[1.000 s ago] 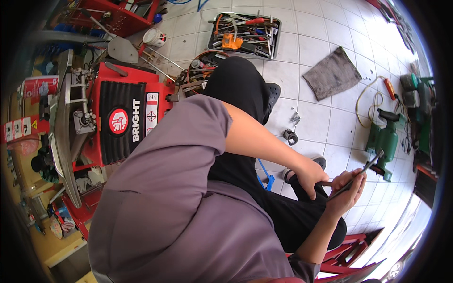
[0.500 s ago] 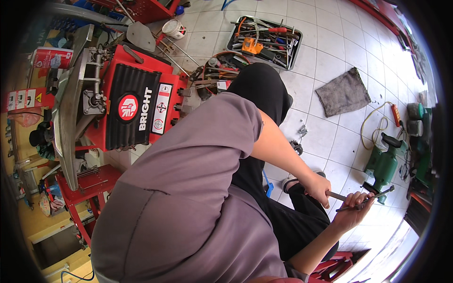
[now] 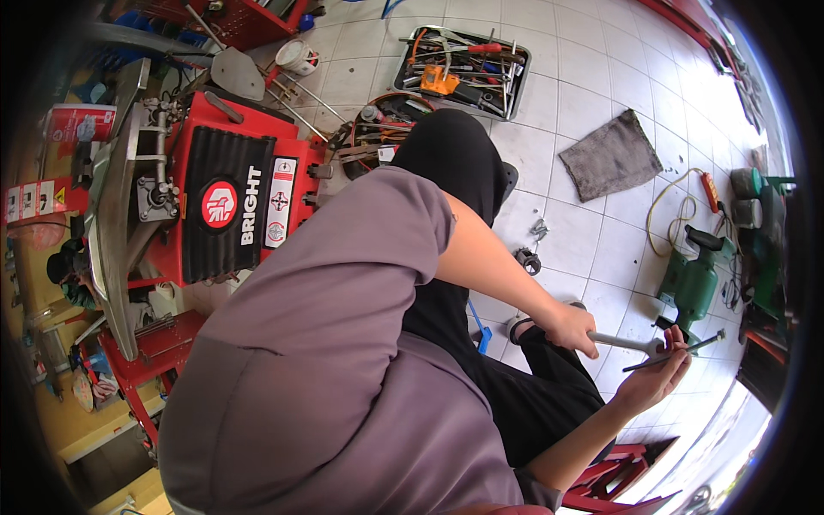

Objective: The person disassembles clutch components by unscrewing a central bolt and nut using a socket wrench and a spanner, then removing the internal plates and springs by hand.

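Observation:
My left hand (image 3: 572, 330) is wrapped round the handle of a grey wrench (image 3: 616, 342). The wrench's jaw end reaches to my right hand (image 3: 654, 384), palm up with its fingers curled. Across that palm and fingers lies a thin dark metal rod (image 3: 705, 341), with a small block-like end pointing away to the right. The wrench head meets the rod at my right fingers; whether it grips it, I cannot tell.
Ahead lies a tray of tools (image 3: 525, 86), beside a round tool container (image 3: 378, 129). A grey cloth (image 3: 611, 156), small metal parts (image 3: 528, 260) and a green bench grinder (image 3: 693, 287) are on the tiled floor. A red-and-black machine (image 3: 236, 184) stands left.
The wrench and rod have turned slightly in my hands, and the wrench's head now shows more plainly. My view has shifted a little, so the surroundings sit further left.

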The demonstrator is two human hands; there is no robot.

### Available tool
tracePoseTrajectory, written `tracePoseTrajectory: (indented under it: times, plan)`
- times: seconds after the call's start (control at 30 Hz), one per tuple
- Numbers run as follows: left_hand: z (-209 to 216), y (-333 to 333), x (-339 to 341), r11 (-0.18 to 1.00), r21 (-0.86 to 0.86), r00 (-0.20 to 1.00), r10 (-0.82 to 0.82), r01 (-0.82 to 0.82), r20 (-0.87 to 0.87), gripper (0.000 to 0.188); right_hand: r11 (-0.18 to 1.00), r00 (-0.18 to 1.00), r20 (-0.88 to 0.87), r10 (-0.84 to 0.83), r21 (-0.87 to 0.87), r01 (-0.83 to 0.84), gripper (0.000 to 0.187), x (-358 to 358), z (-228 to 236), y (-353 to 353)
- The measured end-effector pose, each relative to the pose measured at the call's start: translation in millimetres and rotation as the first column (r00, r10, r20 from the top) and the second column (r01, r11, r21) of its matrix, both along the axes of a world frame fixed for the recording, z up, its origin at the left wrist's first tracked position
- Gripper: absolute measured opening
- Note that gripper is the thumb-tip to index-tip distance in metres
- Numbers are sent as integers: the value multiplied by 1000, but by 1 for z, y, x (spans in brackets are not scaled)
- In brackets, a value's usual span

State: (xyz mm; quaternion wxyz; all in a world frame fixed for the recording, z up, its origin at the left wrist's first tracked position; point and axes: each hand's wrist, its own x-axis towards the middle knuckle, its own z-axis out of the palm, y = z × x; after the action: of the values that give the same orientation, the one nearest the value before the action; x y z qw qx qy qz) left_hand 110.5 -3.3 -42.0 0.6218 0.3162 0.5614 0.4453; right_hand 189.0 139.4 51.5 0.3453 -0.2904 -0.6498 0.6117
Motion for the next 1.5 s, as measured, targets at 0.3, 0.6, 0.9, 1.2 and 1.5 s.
tracePoseTrajectory:
  times: [0.3,0.6,0.9,1.2,1.5]
  plan:
    - [2,9,-33,984,174,999,48,-44,-23,45,987,992,81,-92,141,80,19,10,-14,36]
    - [45,12,-62,945,276,929,253,-177,-269,34,997,980,186,68,-42,-61,17,14,-3,30]
    - [65,10,-82,926,312,667,372,-215,-646,35,959,951,216,220,-227,-170,32,9,-3,17]
    - [73,11,-88,897,411,582,423,-161,-695,35,919,961,170,219,-366,-144,37,9,4,15]
    - [86,8,-95,880,468,558,430,-82,-710,30,889,952,91,292,-393,-235,40,14,5,21]
